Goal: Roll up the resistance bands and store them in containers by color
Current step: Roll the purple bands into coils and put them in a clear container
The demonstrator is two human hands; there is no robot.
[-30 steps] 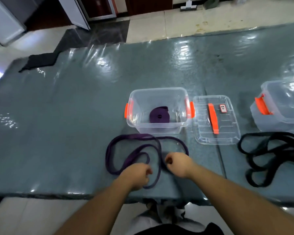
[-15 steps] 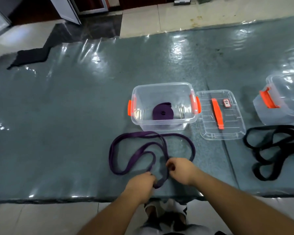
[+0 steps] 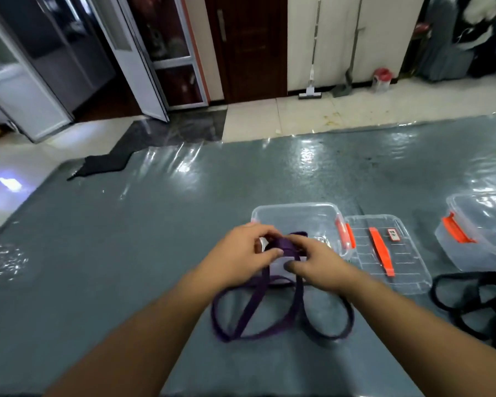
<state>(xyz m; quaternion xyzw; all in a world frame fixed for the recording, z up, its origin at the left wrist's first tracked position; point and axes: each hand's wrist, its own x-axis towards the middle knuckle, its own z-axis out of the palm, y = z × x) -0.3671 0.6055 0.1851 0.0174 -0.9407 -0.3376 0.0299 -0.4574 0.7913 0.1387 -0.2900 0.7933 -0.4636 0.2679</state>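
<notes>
Before clear plastic orange-latched container (image 3: 298,216): both hands (image 3: 281,257) pinching purple rubber resistance band (image 3: 281,310), roll barely begun. Risk: dangling loops snagging, roll unwinding.

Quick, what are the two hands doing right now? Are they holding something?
Left hand: fingers curled on the purple band, holding its bunched end.
Right hand: also gripping the purple band at that same bunched end.

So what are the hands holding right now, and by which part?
Both hands, left hand and right hand, pinch the purple resistance band at its raised, bunched top end; its loops trail down onto the table.
</notes>
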